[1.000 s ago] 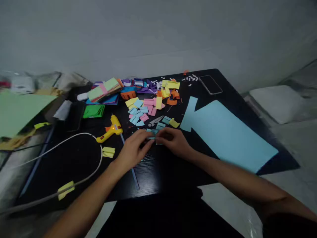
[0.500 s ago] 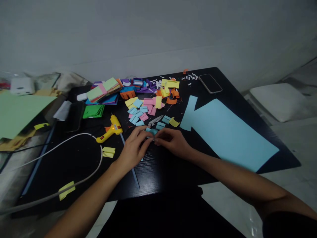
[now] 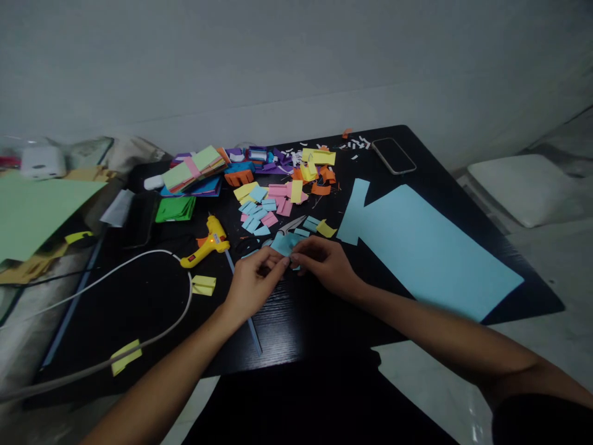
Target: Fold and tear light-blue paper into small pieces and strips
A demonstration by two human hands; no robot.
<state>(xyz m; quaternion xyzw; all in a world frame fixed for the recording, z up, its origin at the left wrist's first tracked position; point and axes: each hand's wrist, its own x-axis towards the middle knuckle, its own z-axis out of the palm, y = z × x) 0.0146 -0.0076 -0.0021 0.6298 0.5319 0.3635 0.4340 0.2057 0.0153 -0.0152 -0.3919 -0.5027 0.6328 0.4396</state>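
Between my two hands, near the front of the black table, is a small piece of light blue paper [image 3: 284, 243]. My left hand [image 3: 254, 276] pinches it from the left, thumb against the fingers. From the right, my right hand [image 3: 325, 262] grips the same piece with thumb and forefinger. Just beyond the fingers lie scissors [image 3: 293, 224], their black handles partly hidden. A heap of folded blue, pink and yellow paper pieces [image 3: 278, 204] spreads behind them. To the left of my left hand rests a yellow hot glue gun [image 3: 211, 240] with a glue stick [image 3: 252, 334] below it.
A large light blue sheet [image 3: 435, 253] covers the table's right side, with a phone [image 3: 393, 155] behind it. Paper bundles [image 3: 194, 170] and green paper [image 3: 176, 209] lie at back left. A white cable [image 3: 189, 290] loops across the left. Loose yellow pieces [image 3: 204, 285] lie nearby.
The blue paper between my hands has been lifted and tilted, so more of its face shows. My left fingers have curled in, uncovering the scissors' handles.
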